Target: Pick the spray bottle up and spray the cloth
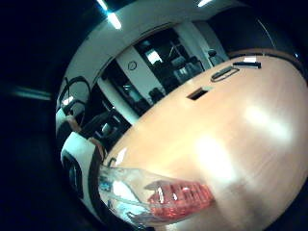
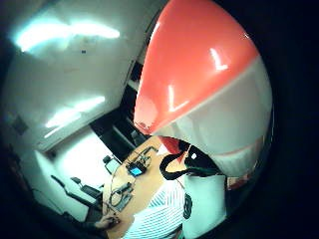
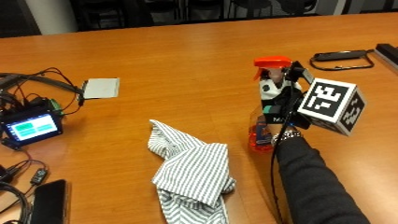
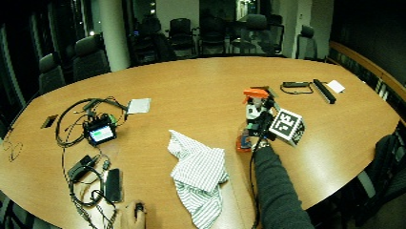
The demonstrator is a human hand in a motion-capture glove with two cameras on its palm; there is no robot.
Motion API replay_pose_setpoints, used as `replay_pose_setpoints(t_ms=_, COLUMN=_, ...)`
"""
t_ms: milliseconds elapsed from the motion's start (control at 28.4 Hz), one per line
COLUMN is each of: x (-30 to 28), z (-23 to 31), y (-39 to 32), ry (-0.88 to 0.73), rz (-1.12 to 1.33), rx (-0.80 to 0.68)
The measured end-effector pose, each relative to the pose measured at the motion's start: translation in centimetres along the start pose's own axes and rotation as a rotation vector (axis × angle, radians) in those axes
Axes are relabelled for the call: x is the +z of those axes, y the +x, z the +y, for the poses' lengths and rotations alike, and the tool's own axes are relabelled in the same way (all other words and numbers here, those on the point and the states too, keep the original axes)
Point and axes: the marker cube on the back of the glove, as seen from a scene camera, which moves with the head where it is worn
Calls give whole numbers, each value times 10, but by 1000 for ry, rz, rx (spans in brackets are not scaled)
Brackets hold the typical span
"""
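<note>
- Fingers of the gloved right hand [image 3: 278,105] wrap around the neck of the spray bottle [image 3: 266,103], just under its orange top.
- That bottle stands up straight, and its red bottom looks like it sits on the wooden table [image 3: 187,60].
- At about 8 o'clock from the bottle lies the striped cloth [image 3: 189,170], crumpled on the table, near the bottle but not touching it.
- Far off at 9 o'clock sits a small screen [image 3: 31,125] with wires.
</note>
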Motion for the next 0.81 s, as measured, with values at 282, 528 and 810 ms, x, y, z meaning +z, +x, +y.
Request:
replay_pose_setpoints(t_ms=282, x=-27, z=-50, y=-46, ry=-13, rz=159, rx=-330)
replay_pose_setpoints(t_ms=528, x=-28, z=-72, y=-96, ry=-48, rz=250, rx=-583)
replay_pose_setpoints(t_ms=810, x=-27, z=-43, y=-100, ry=-158, rz=372, rx=-800)
